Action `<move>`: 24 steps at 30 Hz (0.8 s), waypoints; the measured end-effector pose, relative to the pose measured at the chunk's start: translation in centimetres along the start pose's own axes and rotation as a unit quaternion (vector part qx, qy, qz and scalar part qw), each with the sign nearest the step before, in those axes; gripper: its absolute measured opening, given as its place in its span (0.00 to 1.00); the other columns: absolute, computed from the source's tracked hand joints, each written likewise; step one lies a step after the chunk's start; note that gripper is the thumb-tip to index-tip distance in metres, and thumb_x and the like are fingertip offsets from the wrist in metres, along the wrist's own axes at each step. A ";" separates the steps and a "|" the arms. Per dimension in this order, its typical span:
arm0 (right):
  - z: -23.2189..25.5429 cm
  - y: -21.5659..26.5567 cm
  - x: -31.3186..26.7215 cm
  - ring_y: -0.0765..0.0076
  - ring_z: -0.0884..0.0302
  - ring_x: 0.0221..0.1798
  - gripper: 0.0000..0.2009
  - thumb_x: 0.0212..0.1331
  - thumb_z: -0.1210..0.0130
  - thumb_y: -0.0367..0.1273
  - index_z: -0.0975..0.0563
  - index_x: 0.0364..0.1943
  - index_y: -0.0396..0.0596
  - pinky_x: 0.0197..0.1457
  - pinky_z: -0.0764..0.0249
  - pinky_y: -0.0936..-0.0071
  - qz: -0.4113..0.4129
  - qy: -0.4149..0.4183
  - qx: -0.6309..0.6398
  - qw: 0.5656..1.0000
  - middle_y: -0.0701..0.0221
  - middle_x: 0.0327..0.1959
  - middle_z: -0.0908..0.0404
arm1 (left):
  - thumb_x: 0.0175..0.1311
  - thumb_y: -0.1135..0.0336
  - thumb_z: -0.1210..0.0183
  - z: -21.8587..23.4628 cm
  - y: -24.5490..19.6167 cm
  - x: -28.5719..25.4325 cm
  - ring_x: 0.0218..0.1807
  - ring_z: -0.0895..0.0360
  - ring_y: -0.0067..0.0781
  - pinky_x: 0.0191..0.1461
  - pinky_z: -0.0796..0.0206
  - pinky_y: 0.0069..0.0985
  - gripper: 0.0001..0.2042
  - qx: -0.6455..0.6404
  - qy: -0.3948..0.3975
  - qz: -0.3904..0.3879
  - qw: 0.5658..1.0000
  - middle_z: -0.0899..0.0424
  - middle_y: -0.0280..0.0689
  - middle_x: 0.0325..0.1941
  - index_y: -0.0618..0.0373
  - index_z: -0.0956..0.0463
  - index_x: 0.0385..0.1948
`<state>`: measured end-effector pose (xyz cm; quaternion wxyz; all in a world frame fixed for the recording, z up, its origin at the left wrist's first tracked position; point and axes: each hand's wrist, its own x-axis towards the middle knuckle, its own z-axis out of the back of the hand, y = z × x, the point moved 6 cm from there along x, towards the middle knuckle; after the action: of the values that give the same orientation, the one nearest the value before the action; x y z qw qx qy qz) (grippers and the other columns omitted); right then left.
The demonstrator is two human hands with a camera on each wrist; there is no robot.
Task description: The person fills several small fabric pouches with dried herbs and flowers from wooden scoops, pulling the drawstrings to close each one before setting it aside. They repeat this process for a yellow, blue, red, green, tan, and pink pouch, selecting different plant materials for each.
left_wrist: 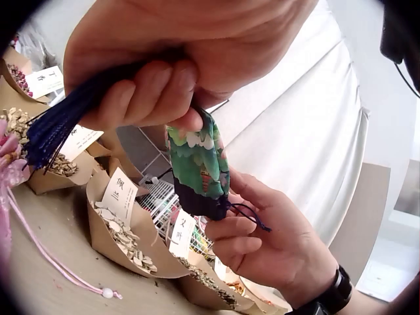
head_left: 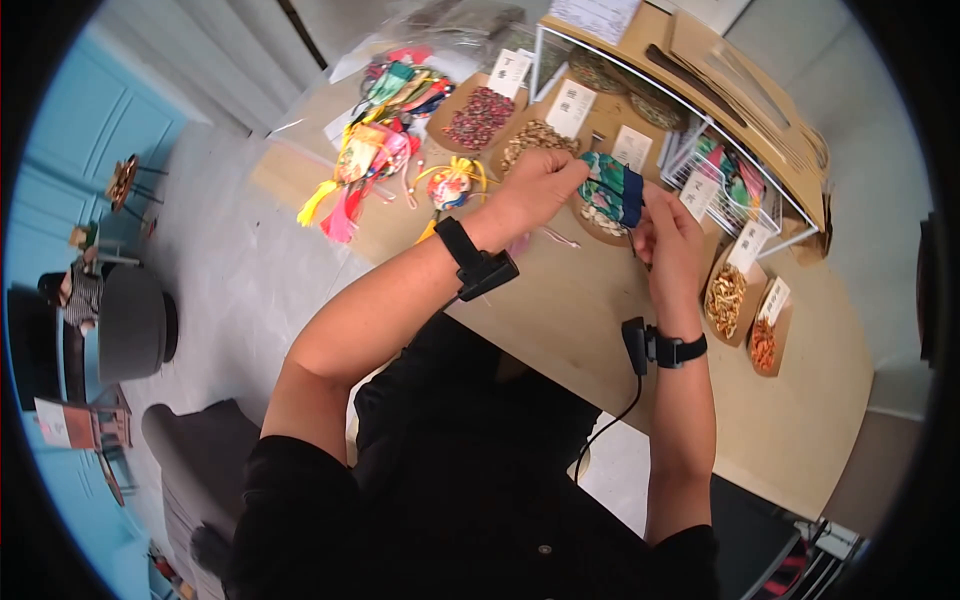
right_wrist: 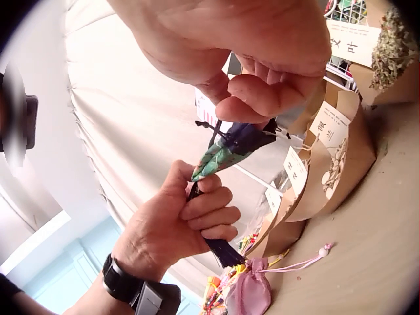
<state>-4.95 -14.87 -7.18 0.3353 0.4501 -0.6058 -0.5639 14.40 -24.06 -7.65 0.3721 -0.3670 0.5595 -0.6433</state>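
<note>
Head view: the left grip [head_left: 540, 188] pinches one end of the green patterned pouch [head_left: 606, 182], the right grip [head_left: 672, 238] its navy end; the pouch spans between them. Left wrist view: the left grip curls round a stringy navy tassel [left_wrist: 56, 131]; a light, even pull should keep the cloth from bunching. Thin drawcords [left_wrist: 251, 216] hang by the right grip, best kept untangled. Right wrist view: the right grip pinches soft, gathered cloth, near stiff folded-paper trays [right_wrist: 308, 205].

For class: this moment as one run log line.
left hand: grips navy thread tassel; right hand: pinches navy drawstring end; green patterned fabric pouch: between hands
</note>
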 end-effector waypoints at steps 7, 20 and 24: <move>-2.6 2.3 -3.5 0.88 0.29 0.25 0.14 0.72 0.40 0.33 0.17 0.57 0.45 0.26 0.39 0.87 0.037 0.051 -0.068 0.996 0.73 0.36 0.11 | 0.75 0.58 0.48 10.5 -3.7 -6.0 0.30 0.35 0.16 0.32 0.42 0.27 0.18 -0.043 -0.213 -0.002 0.976 0.28 0.24 0.25 0.58 0.28 0.23; -2.4 -1.5 -8.3 0.88 0.30 0.23 0.08 0.73 0.40 0.30 0.14 0.48 0.44 0.24 0.40 0.86 -0.029 0.079 -0.110 0.990 0.73 0.32 0.12 | 0.71 0.53 0.42 29.5 8.0 -9.7 0.22 0.28 0.26 0.29 0.35 0.28 0.20 -0.054 -0.430 0.146 0.889 0.22 0.33 0.20 0.62 0.18 0.27; -1.3 -2.9 -9.2 0.87 0.30 0.23 0.07 0.73 0.40 0.30 0.14 0.47 0.44 0.25 0.39 0.86 -0.058 0.079 -0.130 0.987 0.72 0.32 0.12 | 0.70 0.47 0.41 30.9 9.4 -10.0 0.22 0.21 0.32 0.31 0.29 0.30 0.25 0.132 -0.374 0.220 0.891 0.15 0.41 0.23 0.62 0.15 0.23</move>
<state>0.10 -6.72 -8.92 0.4040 0.4803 -0.4721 -0.6190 47.02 -29.92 -14.30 0.7308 -0.3959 0.3551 -0.4279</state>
